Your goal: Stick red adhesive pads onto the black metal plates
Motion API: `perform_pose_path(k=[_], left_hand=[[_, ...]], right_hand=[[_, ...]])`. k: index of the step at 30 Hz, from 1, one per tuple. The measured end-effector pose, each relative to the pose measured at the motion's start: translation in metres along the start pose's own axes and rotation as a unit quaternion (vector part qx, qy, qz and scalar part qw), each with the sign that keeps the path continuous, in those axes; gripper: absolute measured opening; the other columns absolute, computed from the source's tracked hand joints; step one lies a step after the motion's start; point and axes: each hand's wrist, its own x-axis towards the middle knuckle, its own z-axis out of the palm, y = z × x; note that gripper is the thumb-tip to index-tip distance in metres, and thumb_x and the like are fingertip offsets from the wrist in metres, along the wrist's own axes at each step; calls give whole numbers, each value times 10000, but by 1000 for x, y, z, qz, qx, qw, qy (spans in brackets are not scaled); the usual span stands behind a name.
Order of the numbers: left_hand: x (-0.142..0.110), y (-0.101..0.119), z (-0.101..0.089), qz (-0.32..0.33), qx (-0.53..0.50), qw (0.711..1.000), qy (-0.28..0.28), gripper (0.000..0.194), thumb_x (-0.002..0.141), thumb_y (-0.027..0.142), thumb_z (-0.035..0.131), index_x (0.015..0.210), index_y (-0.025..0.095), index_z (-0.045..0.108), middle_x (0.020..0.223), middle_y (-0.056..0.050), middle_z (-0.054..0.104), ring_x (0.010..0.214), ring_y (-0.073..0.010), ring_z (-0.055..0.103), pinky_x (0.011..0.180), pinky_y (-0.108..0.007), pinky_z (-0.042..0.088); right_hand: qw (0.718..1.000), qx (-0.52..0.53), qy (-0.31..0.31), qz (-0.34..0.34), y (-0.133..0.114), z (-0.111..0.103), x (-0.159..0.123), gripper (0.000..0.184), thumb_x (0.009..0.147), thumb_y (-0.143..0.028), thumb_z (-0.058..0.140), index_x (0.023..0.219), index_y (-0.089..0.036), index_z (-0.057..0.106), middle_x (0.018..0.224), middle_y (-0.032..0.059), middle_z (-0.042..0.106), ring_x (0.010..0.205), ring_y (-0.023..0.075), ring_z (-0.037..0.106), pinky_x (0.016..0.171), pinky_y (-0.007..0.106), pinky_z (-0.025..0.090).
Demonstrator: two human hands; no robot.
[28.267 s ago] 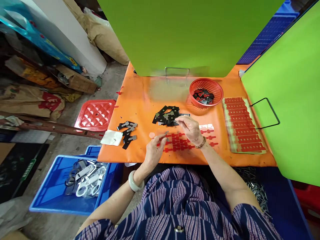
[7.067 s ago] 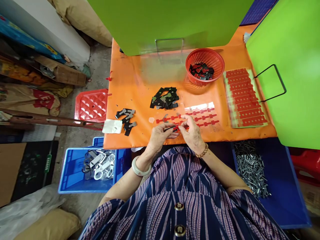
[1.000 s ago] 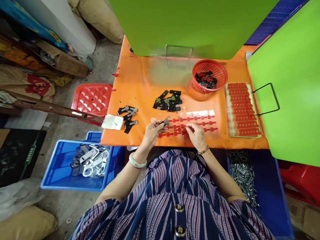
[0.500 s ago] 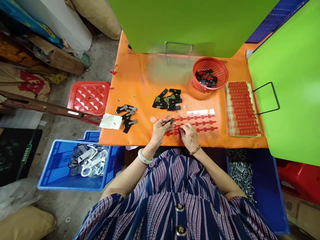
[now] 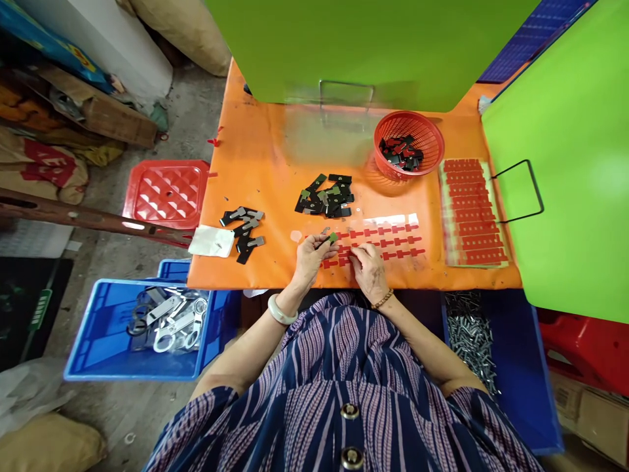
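My left hand point(image 5: 310, 257) pinches a small black metal piece point(image 5: 333, 237) just above the near edge of the orange table point(image 5: 255, 164). My right hand point(image 5: 366, 267) rests beside it, its fingertips pressed on a clear sheet of red stickers point(image 5: 393, 239). Whether those fingers hold a sticker is hidden. A pile of black metal pieces point(image 5: 327, 195) lies just beyond both hands. A smaller group of such pieces point(image 5: 243, 226) lies to the left.
A red basket point(image 5: 409, 145) with finished pieces stands at the back right, a stack of red sticker sheets point(image 5: 469, 211) beside it. Green panels point(image 5: 565, 164) wall the back and right. A white cloth point(image 5: 212, 241), a blue crate point(image 5: 132, 331) and a red stool point(image 5: 167, 193) lie left.
My left hand has come in closer to the right hand with the black piece. The right hand has slid slightly left along the sticker sheet.
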Motion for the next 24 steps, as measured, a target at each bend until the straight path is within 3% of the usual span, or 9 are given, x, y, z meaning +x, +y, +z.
perform_pose_path(k=[11, 14, 18, 24], left_hand=[[0, 0, 0, 7, 9, 1000, 0, 134, 786, 119, 688, 837, 142, 567, 735, -12, 704, 652, -122, 713, 659, -229, 581], [1, -3, -2, 13, 13, 1000, -2, 181, 765, 154, 729, 849, 138, 569, 763, -22, 709, 664, -132, 716, 688, -259, 584], [3, -5, -3, 9, 14, 1000, -4, 195, 760, 168, 737, 855, 140, 569, 777, -29, 718, 660, -140, 717, 684, -266, 583], [2, -5, -2, 10, 12, 1000, 1, 188, 757, 159, 737, 840, 139, 569, 756, -21, 714, 660, -134, 722, 668, -244, 589]], right_hand=[[999, -36, -35, 11, -13, 0, 6, 180, 830, -91, 414, 824, -208, 552, 850, 87, 578, 822, 234, 537, 767, 358, 473], [999, -6, -31, 16, -9, 2, 6, 174, 831, -98, 405, 843, -209, 540, 832, 81, 579, 814, 233, 545, 763, 362, 478], [998, 39, -5, 52, -4, 2, 6, 202, 819, -121, 473, 986, -205, 550, 958, 91, 570, 825, 215, 566, 751, 354, 508], [997, 38, -25, 63, -5, 1, 7, 101, 834, -138, 512, 776, -211, 549, 864, 61, 549, 802, 198, 573, 740, 327, 508]])
